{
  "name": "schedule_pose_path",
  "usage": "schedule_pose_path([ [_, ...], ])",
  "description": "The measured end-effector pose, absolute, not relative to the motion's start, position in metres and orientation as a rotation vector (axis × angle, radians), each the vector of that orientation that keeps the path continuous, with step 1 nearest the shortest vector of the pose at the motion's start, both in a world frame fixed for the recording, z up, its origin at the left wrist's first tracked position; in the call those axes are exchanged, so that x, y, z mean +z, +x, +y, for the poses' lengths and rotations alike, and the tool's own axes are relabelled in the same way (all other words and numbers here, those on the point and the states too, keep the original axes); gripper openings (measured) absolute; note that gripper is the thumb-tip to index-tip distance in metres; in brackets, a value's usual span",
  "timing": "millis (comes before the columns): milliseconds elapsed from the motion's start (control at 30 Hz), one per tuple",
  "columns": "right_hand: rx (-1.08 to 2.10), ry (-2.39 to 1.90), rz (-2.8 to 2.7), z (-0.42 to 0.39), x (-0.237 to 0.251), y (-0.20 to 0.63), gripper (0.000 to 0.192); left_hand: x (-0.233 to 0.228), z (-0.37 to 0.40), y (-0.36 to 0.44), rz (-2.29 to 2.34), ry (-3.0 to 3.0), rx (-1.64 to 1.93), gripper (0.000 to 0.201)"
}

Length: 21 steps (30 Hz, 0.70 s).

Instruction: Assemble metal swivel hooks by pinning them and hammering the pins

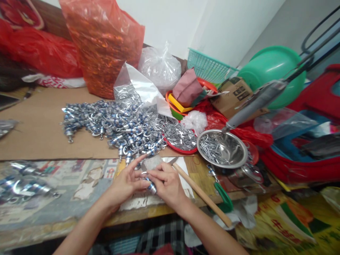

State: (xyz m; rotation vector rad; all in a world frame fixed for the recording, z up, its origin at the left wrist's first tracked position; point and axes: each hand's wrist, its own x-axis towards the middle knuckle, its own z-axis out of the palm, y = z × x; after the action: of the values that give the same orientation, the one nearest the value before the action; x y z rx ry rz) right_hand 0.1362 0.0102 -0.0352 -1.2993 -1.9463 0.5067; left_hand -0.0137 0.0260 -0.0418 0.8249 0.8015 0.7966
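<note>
left hand (126, 184), right hand (170, 182), shiny blue-banded metal cylinder (152, 187) between

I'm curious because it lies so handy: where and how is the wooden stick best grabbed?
Probably by the near end of the wooden stick, coming from the person's right: that end appears to jut past the bench edge, leaving room around it, while the far end lies beside the busy right hand.
</note>
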Motion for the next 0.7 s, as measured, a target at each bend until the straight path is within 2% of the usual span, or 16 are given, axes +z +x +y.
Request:
schedule_pose_path([
  [233, 0.511, -1.313, -1.934, 0.01, -0.035, 0.133, 0.017, -0.039, 0.025, -0.014, 0.849, 0.873, 0.78, 0.088],
  [367, 0.532, -1.288, -1.754, 0.009, -0.034, 0.152, 0.021, -0.036, 0.023, -0.014, 0.896, 0.863, 0.786, 0.085],
  [467, 0.324, -1.537, -1.686, 0.005, -0.039, 0.19, 0.026, -0.036, 0.023, -0.014, 0.918, 0.865, 0.779, 0.085],
  [567, 0.241, -1.874, -1.919, -0.002, -0.053, 0.229, 0.038, -0.036, 0.024, -0.015, 0.915, 0.865, 0.773, 0.085],
  [700, 0.37, -1.951, -1.999, -0.01, -0.059, 0.247, 0.025, -0.037, 0.024, -0.014, 0.922, 0.854, 0.791, 0.084],
])
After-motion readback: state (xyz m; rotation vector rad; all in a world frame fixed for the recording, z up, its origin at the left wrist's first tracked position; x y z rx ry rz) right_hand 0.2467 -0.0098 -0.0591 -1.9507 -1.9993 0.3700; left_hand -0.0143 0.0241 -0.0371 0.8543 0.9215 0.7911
